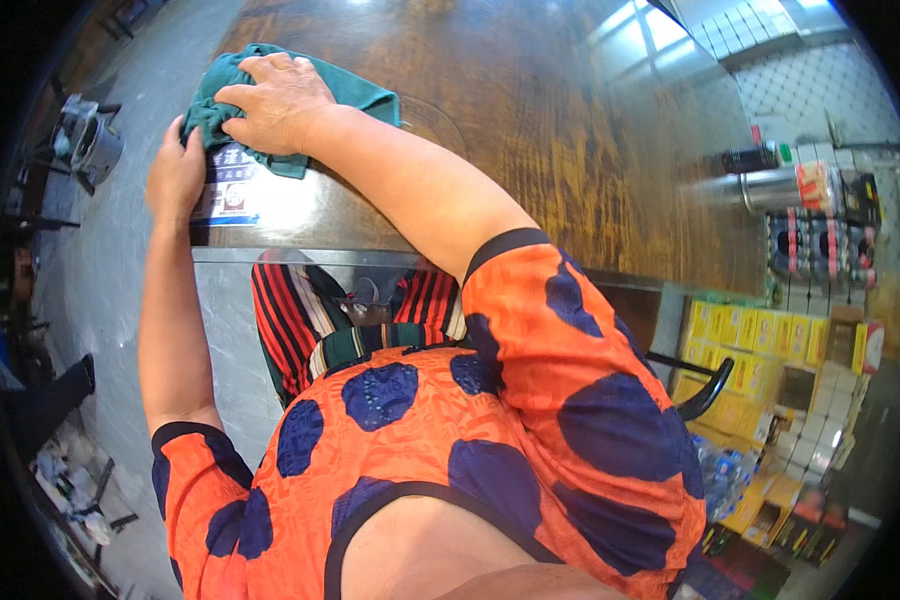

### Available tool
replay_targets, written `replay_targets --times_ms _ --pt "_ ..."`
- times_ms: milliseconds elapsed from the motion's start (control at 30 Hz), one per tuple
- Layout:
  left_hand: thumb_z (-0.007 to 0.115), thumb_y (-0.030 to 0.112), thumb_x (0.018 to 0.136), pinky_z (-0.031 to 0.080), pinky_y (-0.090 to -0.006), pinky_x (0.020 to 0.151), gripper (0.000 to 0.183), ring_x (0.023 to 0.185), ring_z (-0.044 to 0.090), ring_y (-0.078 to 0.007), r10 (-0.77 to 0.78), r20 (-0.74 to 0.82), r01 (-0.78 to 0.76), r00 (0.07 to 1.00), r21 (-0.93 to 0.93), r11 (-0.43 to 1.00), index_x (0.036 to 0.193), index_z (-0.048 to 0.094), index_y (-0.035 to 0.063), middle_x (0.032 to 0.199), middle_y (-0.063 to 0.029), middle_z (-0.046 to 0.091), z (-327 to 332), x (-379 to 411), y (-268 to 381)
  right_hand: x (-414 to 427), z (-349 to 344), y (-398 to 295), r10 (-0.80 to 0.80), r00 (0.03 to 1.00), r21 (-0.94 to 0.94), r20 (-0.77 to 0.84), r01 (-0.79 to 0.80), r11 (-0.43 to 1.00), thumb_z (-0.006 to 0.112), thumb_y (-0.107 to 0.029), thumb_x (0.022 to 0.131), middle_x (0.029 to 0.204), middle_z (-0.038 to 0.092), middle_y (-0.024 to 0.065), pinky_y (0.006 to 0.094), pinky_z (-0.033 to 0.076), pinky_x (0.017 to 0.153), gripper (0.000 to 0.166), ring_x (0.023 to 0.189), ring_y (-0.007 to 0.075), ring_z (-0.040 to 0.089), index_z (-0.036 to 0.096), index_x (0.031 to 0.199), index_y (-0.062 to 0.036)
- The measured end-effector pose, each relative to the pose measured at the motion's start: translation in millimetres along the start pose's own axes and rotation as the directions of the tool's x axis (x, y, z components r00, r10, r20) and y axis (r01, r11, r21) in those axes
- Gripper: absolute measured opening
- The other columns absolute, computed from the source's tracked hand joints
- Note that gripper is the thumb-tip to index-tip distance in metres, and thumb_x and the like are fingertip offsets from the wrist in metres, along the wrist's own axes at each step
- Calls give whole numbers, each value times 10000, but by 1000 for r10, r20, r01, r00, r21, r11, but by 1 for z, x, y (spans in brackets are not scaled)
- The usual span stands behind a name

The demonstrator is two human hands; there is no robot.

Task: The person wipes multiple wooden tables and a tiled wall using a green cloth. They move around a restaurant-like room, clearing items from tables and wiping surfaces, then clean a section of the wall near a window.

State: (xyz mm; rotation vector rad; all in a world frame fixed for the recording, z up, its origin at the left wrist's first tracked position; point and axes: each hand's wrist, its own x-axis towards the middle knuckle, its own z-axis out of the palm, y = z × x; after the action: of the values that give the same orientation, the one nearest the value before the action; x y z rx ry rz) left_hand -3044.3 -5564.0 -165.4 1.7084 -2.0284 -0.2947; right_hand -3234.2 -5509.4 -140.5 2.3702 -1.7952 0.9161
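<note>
A crumpled green cloth (360,94) lies over the left part of a dark brown wooden table (540,150). My right hand (285,97) rests on top of it, fingers spread and bent into the fabric. At the table's left edge is my left hand (176,176), its thumb and fingertips by the cloth's near-left border. Whether those fingertips pinch the cloth or only touch the edge cannot be made out. Partly under the cloth, a printed sheet (225,206) with writing and a square code sits at the near-left corner, catching a bright glare.
Stacked yellow boxes (757,330), packed dark bottles (817,247) and a metal cylinder (769,189) stand to the right. A black curved chair arm (709,390) is at my right side. On the grey floor (120,300) at left stands a bin (90,142).
</note>
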Motion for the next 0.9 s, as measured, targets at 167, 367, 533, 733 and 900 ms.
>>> replay_targets --times_ms 167,367,533,733,900 --pt "450 413 910 434 -388 899 507 1074 576 -345 15 28 -15 999 -21 1000 1292 488 81 1163 -216 591 -5 -3 13 -54 -55 68 89 996 -173 5 -87 981 523 -499 838 1348 457 119 468 327 1027 448 1257 294 410 559 1233 -289" --pt "464 405 906 424 -358 910 512 1070 586 -322 43 46 -37 998 -117 992 1302 487 80 1155 -217 599 9 3 -5 -245 -201 198 424 868 -499 -258 -496 711 560 -469 833 1291 498 103 474 391 958 438 1185 295 471 565 1214 -253" --pt "466 451 888 415 -362 924 552 1090 573 -331 27 41 -24 999 -88 996 1302 489 86 1155 -224 596 -1 4 -15 -412 -312 268 749 430 -425 -505 -879 218 485 -546 844 1312 485 154 446 356 1009 558 1221 344 440 507 1294 -216" --pt "450 482 875 429 -400 909 565 1086 558 -373 91 26 -93 995 62 994 1287 500 98 1153 -224 591 -8 -3 6 -423 -297 223 733 414 -493 -539 -861 124 472 -547 854 1320 460 202 469 352 998 554 1202 386 440 508 1294 -213" --pt "433 482 886 422 -395 915 560 1098 558 -359 77 37 -80 996 90 993 1304 485 112 1162 -229 586 -4 -3 3 -355 -222 115 566 740 -570 -364 -657 492 580 -389 853 1280 450 223 484 330 982 448 1187 386 419 536 1253 -192"
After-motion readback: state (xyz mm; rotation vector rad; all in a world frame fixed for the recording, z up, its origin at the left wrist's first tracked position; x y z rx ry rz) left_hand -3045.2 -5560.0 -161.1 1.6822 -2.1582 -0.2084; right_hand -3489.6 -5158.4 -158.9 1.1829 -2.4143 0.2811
